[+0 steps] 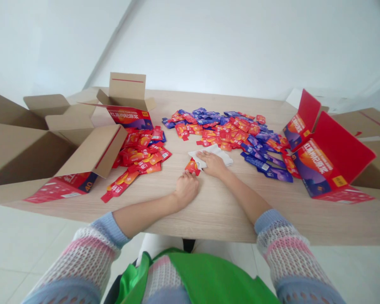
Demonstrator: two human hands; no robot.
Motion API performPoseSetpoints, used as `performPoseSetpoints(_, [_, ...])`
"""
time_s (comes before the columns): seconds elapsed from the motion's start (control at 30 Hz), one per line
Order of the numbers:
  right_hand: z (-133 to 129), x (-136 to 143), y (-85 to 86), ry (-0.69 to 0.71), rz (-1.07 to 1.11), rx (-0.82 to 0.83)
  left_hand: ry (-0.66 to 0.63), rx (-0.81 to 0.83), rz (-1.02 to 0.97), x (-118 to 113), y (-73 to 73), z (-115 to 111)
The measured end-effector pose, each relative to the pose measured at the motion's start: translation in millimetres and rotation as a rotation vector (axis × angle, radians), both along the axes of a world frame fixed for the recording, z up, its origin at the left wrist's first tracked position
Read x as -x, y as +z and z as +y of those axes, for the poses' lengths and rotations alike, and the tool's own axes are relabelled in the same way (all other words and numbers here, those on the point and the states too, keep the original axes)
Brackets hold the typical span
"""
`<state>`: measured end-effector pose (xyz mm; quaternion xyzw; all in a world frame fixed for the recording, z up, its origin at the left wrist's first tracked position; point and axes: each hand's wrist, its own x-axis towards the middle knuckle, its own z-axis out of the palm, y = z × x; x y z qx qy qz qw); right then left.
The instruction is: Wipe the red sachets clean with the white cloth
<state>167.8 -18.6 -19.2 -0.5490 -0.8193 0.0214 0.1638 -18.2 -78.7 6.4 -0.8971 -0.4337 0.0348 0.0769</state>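
My left hand (187,188) is closed, its fingertips at the near end of a red and orange sachet (192,166) that lies on the table. A folded white cloth (223,155) covers the sachet's far end. Over the cloth lies my right hand (213,164), pressing it down with its fingers bent lightly onto it; part of the cloth is hidden beneath the palm. Left of my hands is a pile of mostly red sachets (142,154). Beyond them spreads a larger heap of red and purple sachets (223,131), reaching to the right.
Open cardboard boxes stand at both sides: a large one (25,152) and a smaller one (129,116) on the left, and red printed ones (319,169) on the right. The wooden table's front edge (209,237) runs close to my body. A white wall (240,46) rises behind.
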Motion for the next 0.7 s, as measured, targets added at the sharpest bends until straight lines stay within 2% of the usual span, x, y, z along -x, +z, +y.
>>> performPoseSetpoints(0.23, [-12.0,4.0,3.7,0.248,0.076,0.041,-0.011,0.005,-0.011,-0.1,2.6,1.1])
performPoseSetpoints(0.43, [-4.1,7.9,6.3,0.453,0.217,0.171,-0.05,0.054,-0.029,0.1,4.2,0.0])
performPoseSetpoints(0.53, [-1.8,6.1,8.6,0.441,0.326,0.217,-0.06,0.04,-0.037,0.4,1.3,0.6])
performPoseSetpoints(0.7, [-6.0,5.0,10.1,0.272,0.441,0.236,-0.076,0.038,-0.047,1.3,-0.5,2.0])
